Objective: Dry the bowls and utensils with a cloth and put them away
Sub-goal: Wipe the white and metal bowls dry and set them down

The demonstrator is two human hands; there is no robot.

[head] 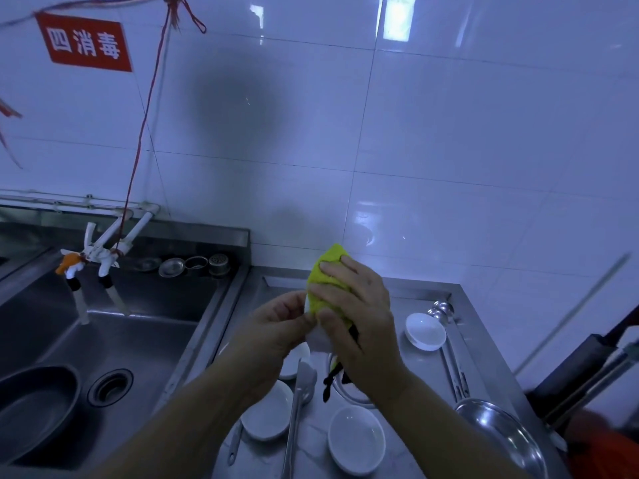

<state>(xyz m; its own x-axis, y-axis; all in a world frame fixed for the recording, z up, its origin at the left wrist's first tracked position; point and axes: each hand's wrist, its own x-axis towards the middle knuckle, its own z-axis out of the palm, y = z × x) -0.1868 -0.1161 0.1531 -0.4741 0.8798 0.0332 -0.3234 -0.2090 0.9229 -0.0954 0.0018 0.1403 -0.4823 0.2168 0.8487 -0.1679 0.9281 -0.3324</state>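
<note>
Both my hands are up over the steel surface [408,288], and they block a good chunk of what's under them. My left hand [276,330] grips a small white bowl [320,337] by its edge, and my right hand [359,316] presses the yellow-green cloth [328,271] around that bowl, fingers spread over it (a dark strap of the cloth dangles below my wrist).

Around them on the surface: a white dish [426,330] at 3 o'clock from my hands, another white dish [357,440] at 6 o'clock, and a third [268,414] at 7 o'clock, all lying empty as far as I can see. One more dish [295,361] is half hidden under my left wrist. Metal tongs [300,402] lie between the near dishes, and a long-handled ladle [446,326] lies along the right edge, just beside the 3 o'clock dish. A steel pan [501,433] sits at 4 o'clock.

The sink [138,340] is at 9 o'clock with a dark basin [31,406] in it, and strainer parts [193,264] sit on its back ledge.
</note>
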